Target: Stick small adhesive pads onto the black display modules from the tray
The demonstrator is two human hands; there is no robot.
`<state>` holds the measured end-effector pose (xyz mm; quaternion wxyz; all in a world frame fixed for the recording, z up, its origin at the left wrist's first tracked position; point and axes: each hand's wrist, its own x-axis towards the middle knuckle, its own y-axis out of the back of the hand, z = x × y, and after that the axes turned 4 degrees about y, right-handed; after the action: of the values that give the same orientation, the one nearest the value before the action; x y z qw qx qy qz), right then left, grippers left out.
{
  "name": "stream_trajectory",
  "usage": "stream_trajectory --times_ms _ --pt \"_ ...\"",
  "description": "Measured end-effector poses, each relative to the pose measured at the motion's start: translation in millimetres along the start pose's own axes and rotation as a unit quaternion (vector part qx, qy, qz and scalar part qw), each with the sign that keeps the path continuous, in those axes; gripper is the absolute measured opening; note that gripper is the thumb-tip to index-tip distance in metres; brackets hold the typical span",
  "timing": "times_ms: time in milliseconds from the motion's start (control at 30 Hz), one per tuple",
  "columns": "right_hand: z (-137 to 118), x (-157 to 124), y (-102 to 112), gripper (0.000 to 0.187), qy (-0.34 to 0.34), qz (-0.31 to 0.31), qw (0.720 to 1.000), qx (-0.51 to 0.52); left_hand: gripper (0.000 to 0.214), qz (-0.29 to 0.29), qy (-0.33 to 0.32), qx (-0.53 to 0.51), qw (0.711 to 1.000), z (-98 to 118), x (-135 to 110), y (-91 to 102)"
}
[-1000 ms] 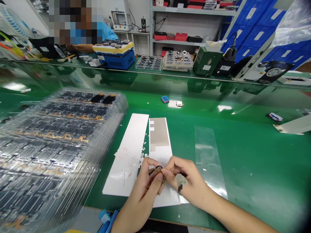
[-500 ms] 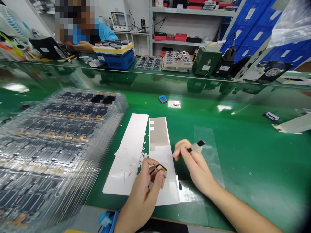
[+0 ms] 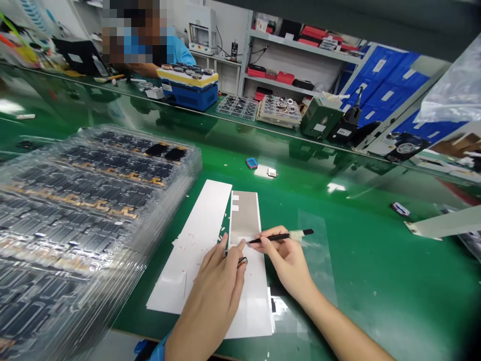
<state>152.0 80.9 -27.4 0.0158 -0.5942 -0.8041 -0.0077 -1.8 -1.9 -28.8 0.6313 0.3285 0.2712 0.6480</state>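
My left hand [image 3: 216, 288] is over the white-and-grey sticker sheet [image 3: 245, 213], its index fingertip pressed on the sheet near the grey part's lower edge. Under its curled fingers is a small black-rimmed screen part [image 3: 243, 261], mostly hidden. My right hand [image 3: 287, 258] is closed around slim black tweezers [image 3: 276, 237] with a pale wrap near the back end. Their tip meets the sheet right beside my left index fingertip. To the left lies a white paper strip [image 3: 203, 213] with small pale and reddish scraps on it.
Stacked clear trays [image 3: 150, 200] of dark screens with orange flex cables fill the left side. A clear film [image 3: 315, 240] lies right of the sheet. Beyond are a blue watch-shaped part [image 3: 251, 163] and a white-topped part [image 3: 271, 172]. A co-worker in blue [image 3: 182, 50] sits across the bench.
My left hand turned palm-down and lowered onto the sheet with the screen part. My right hand moved left and brought the tweezers' tip down to the sheet. The view tilted slightly.
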Motion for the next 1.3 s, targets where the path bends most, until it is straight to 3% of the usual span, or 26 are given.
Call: stream_trajectory --times_ms 200,567,933,1133,1200,1300 --pt "-6.8 6.1 3.8 0.036 -0.023 0.030 0.999 0.004 0.036 0.005 -0.046 0.010 0.999 0.2 0.2 -1.9" --pt "4.2 10.0 -13.3 0.036 -0.038 0.057 0.998 -0.010 0.041 -0.002 -0.079 0.049 0.996 -3.0 0.4 -6.9" --pt "1.2 8.8 -10.2 0.028 -0.032 0.046 0.997 0.057 0.035 -0.024 -0.053 0.073 0.996 2.7 2.2 -2.7" --pt "-17.0 -0.9 -1.2 0.022 0.013 0.086 0.989 0.118 0.017 0.038 -0.002 -0.120 0.992 2.2 2.4 7.0" --pt "-24.5 -7.7 -1.7 0.021 0.033 0.082 0.986 0.138 0.011 0.034 0.058 -0.235 0.970 3.5 0.4 11.6" --pt "-31.1 -19.8 -7.5 0.017 0.072 0.071 0.984 0.149 0.011 0.003 0.136 -0.392 0.910 9.2 -3.5 15.9"
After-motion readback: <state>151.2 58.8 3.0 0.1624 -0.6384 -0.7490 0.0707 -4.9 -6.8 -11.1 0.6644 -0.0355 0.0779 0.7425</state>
